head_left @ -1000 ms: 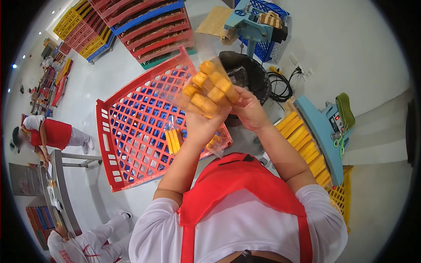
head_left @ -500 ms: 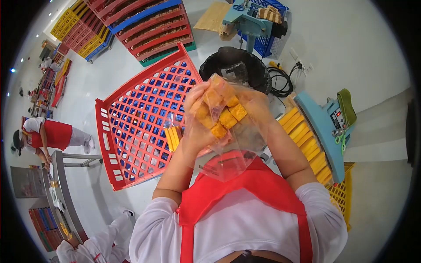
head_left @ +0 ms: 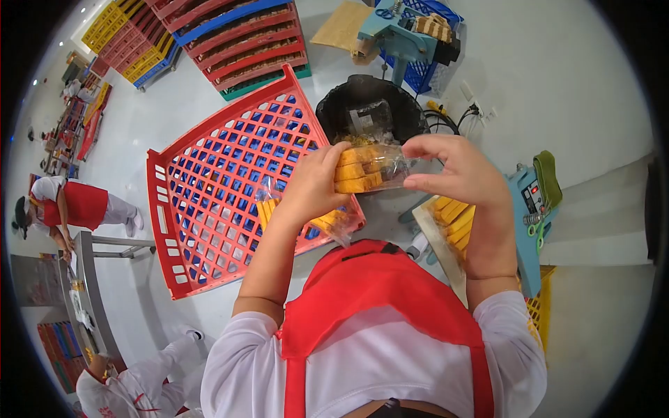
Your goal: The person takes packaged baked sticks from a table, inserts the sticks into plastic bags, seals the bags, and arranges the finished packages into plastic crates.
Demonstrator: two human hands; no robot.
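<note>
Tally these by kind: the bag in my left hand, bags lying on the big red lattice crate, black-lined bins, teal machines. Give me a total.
Bag in the left hand: 1
Bags on the red crate: 2
Black-lined bin: 1
Teal machines: 2
Total: 6

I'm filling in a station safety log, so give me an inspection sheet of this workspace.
Surface: red lattice crate under bagged yellow sticks.
Job's things: clear bag of golden blocks, held up; yellow bars, partly hidden.
Clutter: clear plastic in the black-lined bin.
Hands: left hand grips the bag; right hand, thumb and fingers apart, at its end, contact unclear.
Cables: black cable beside the bin, partly hidden.
Surroundings: stacked crates, blue-green sealing machine, person in red apron at a metal table.
</note>
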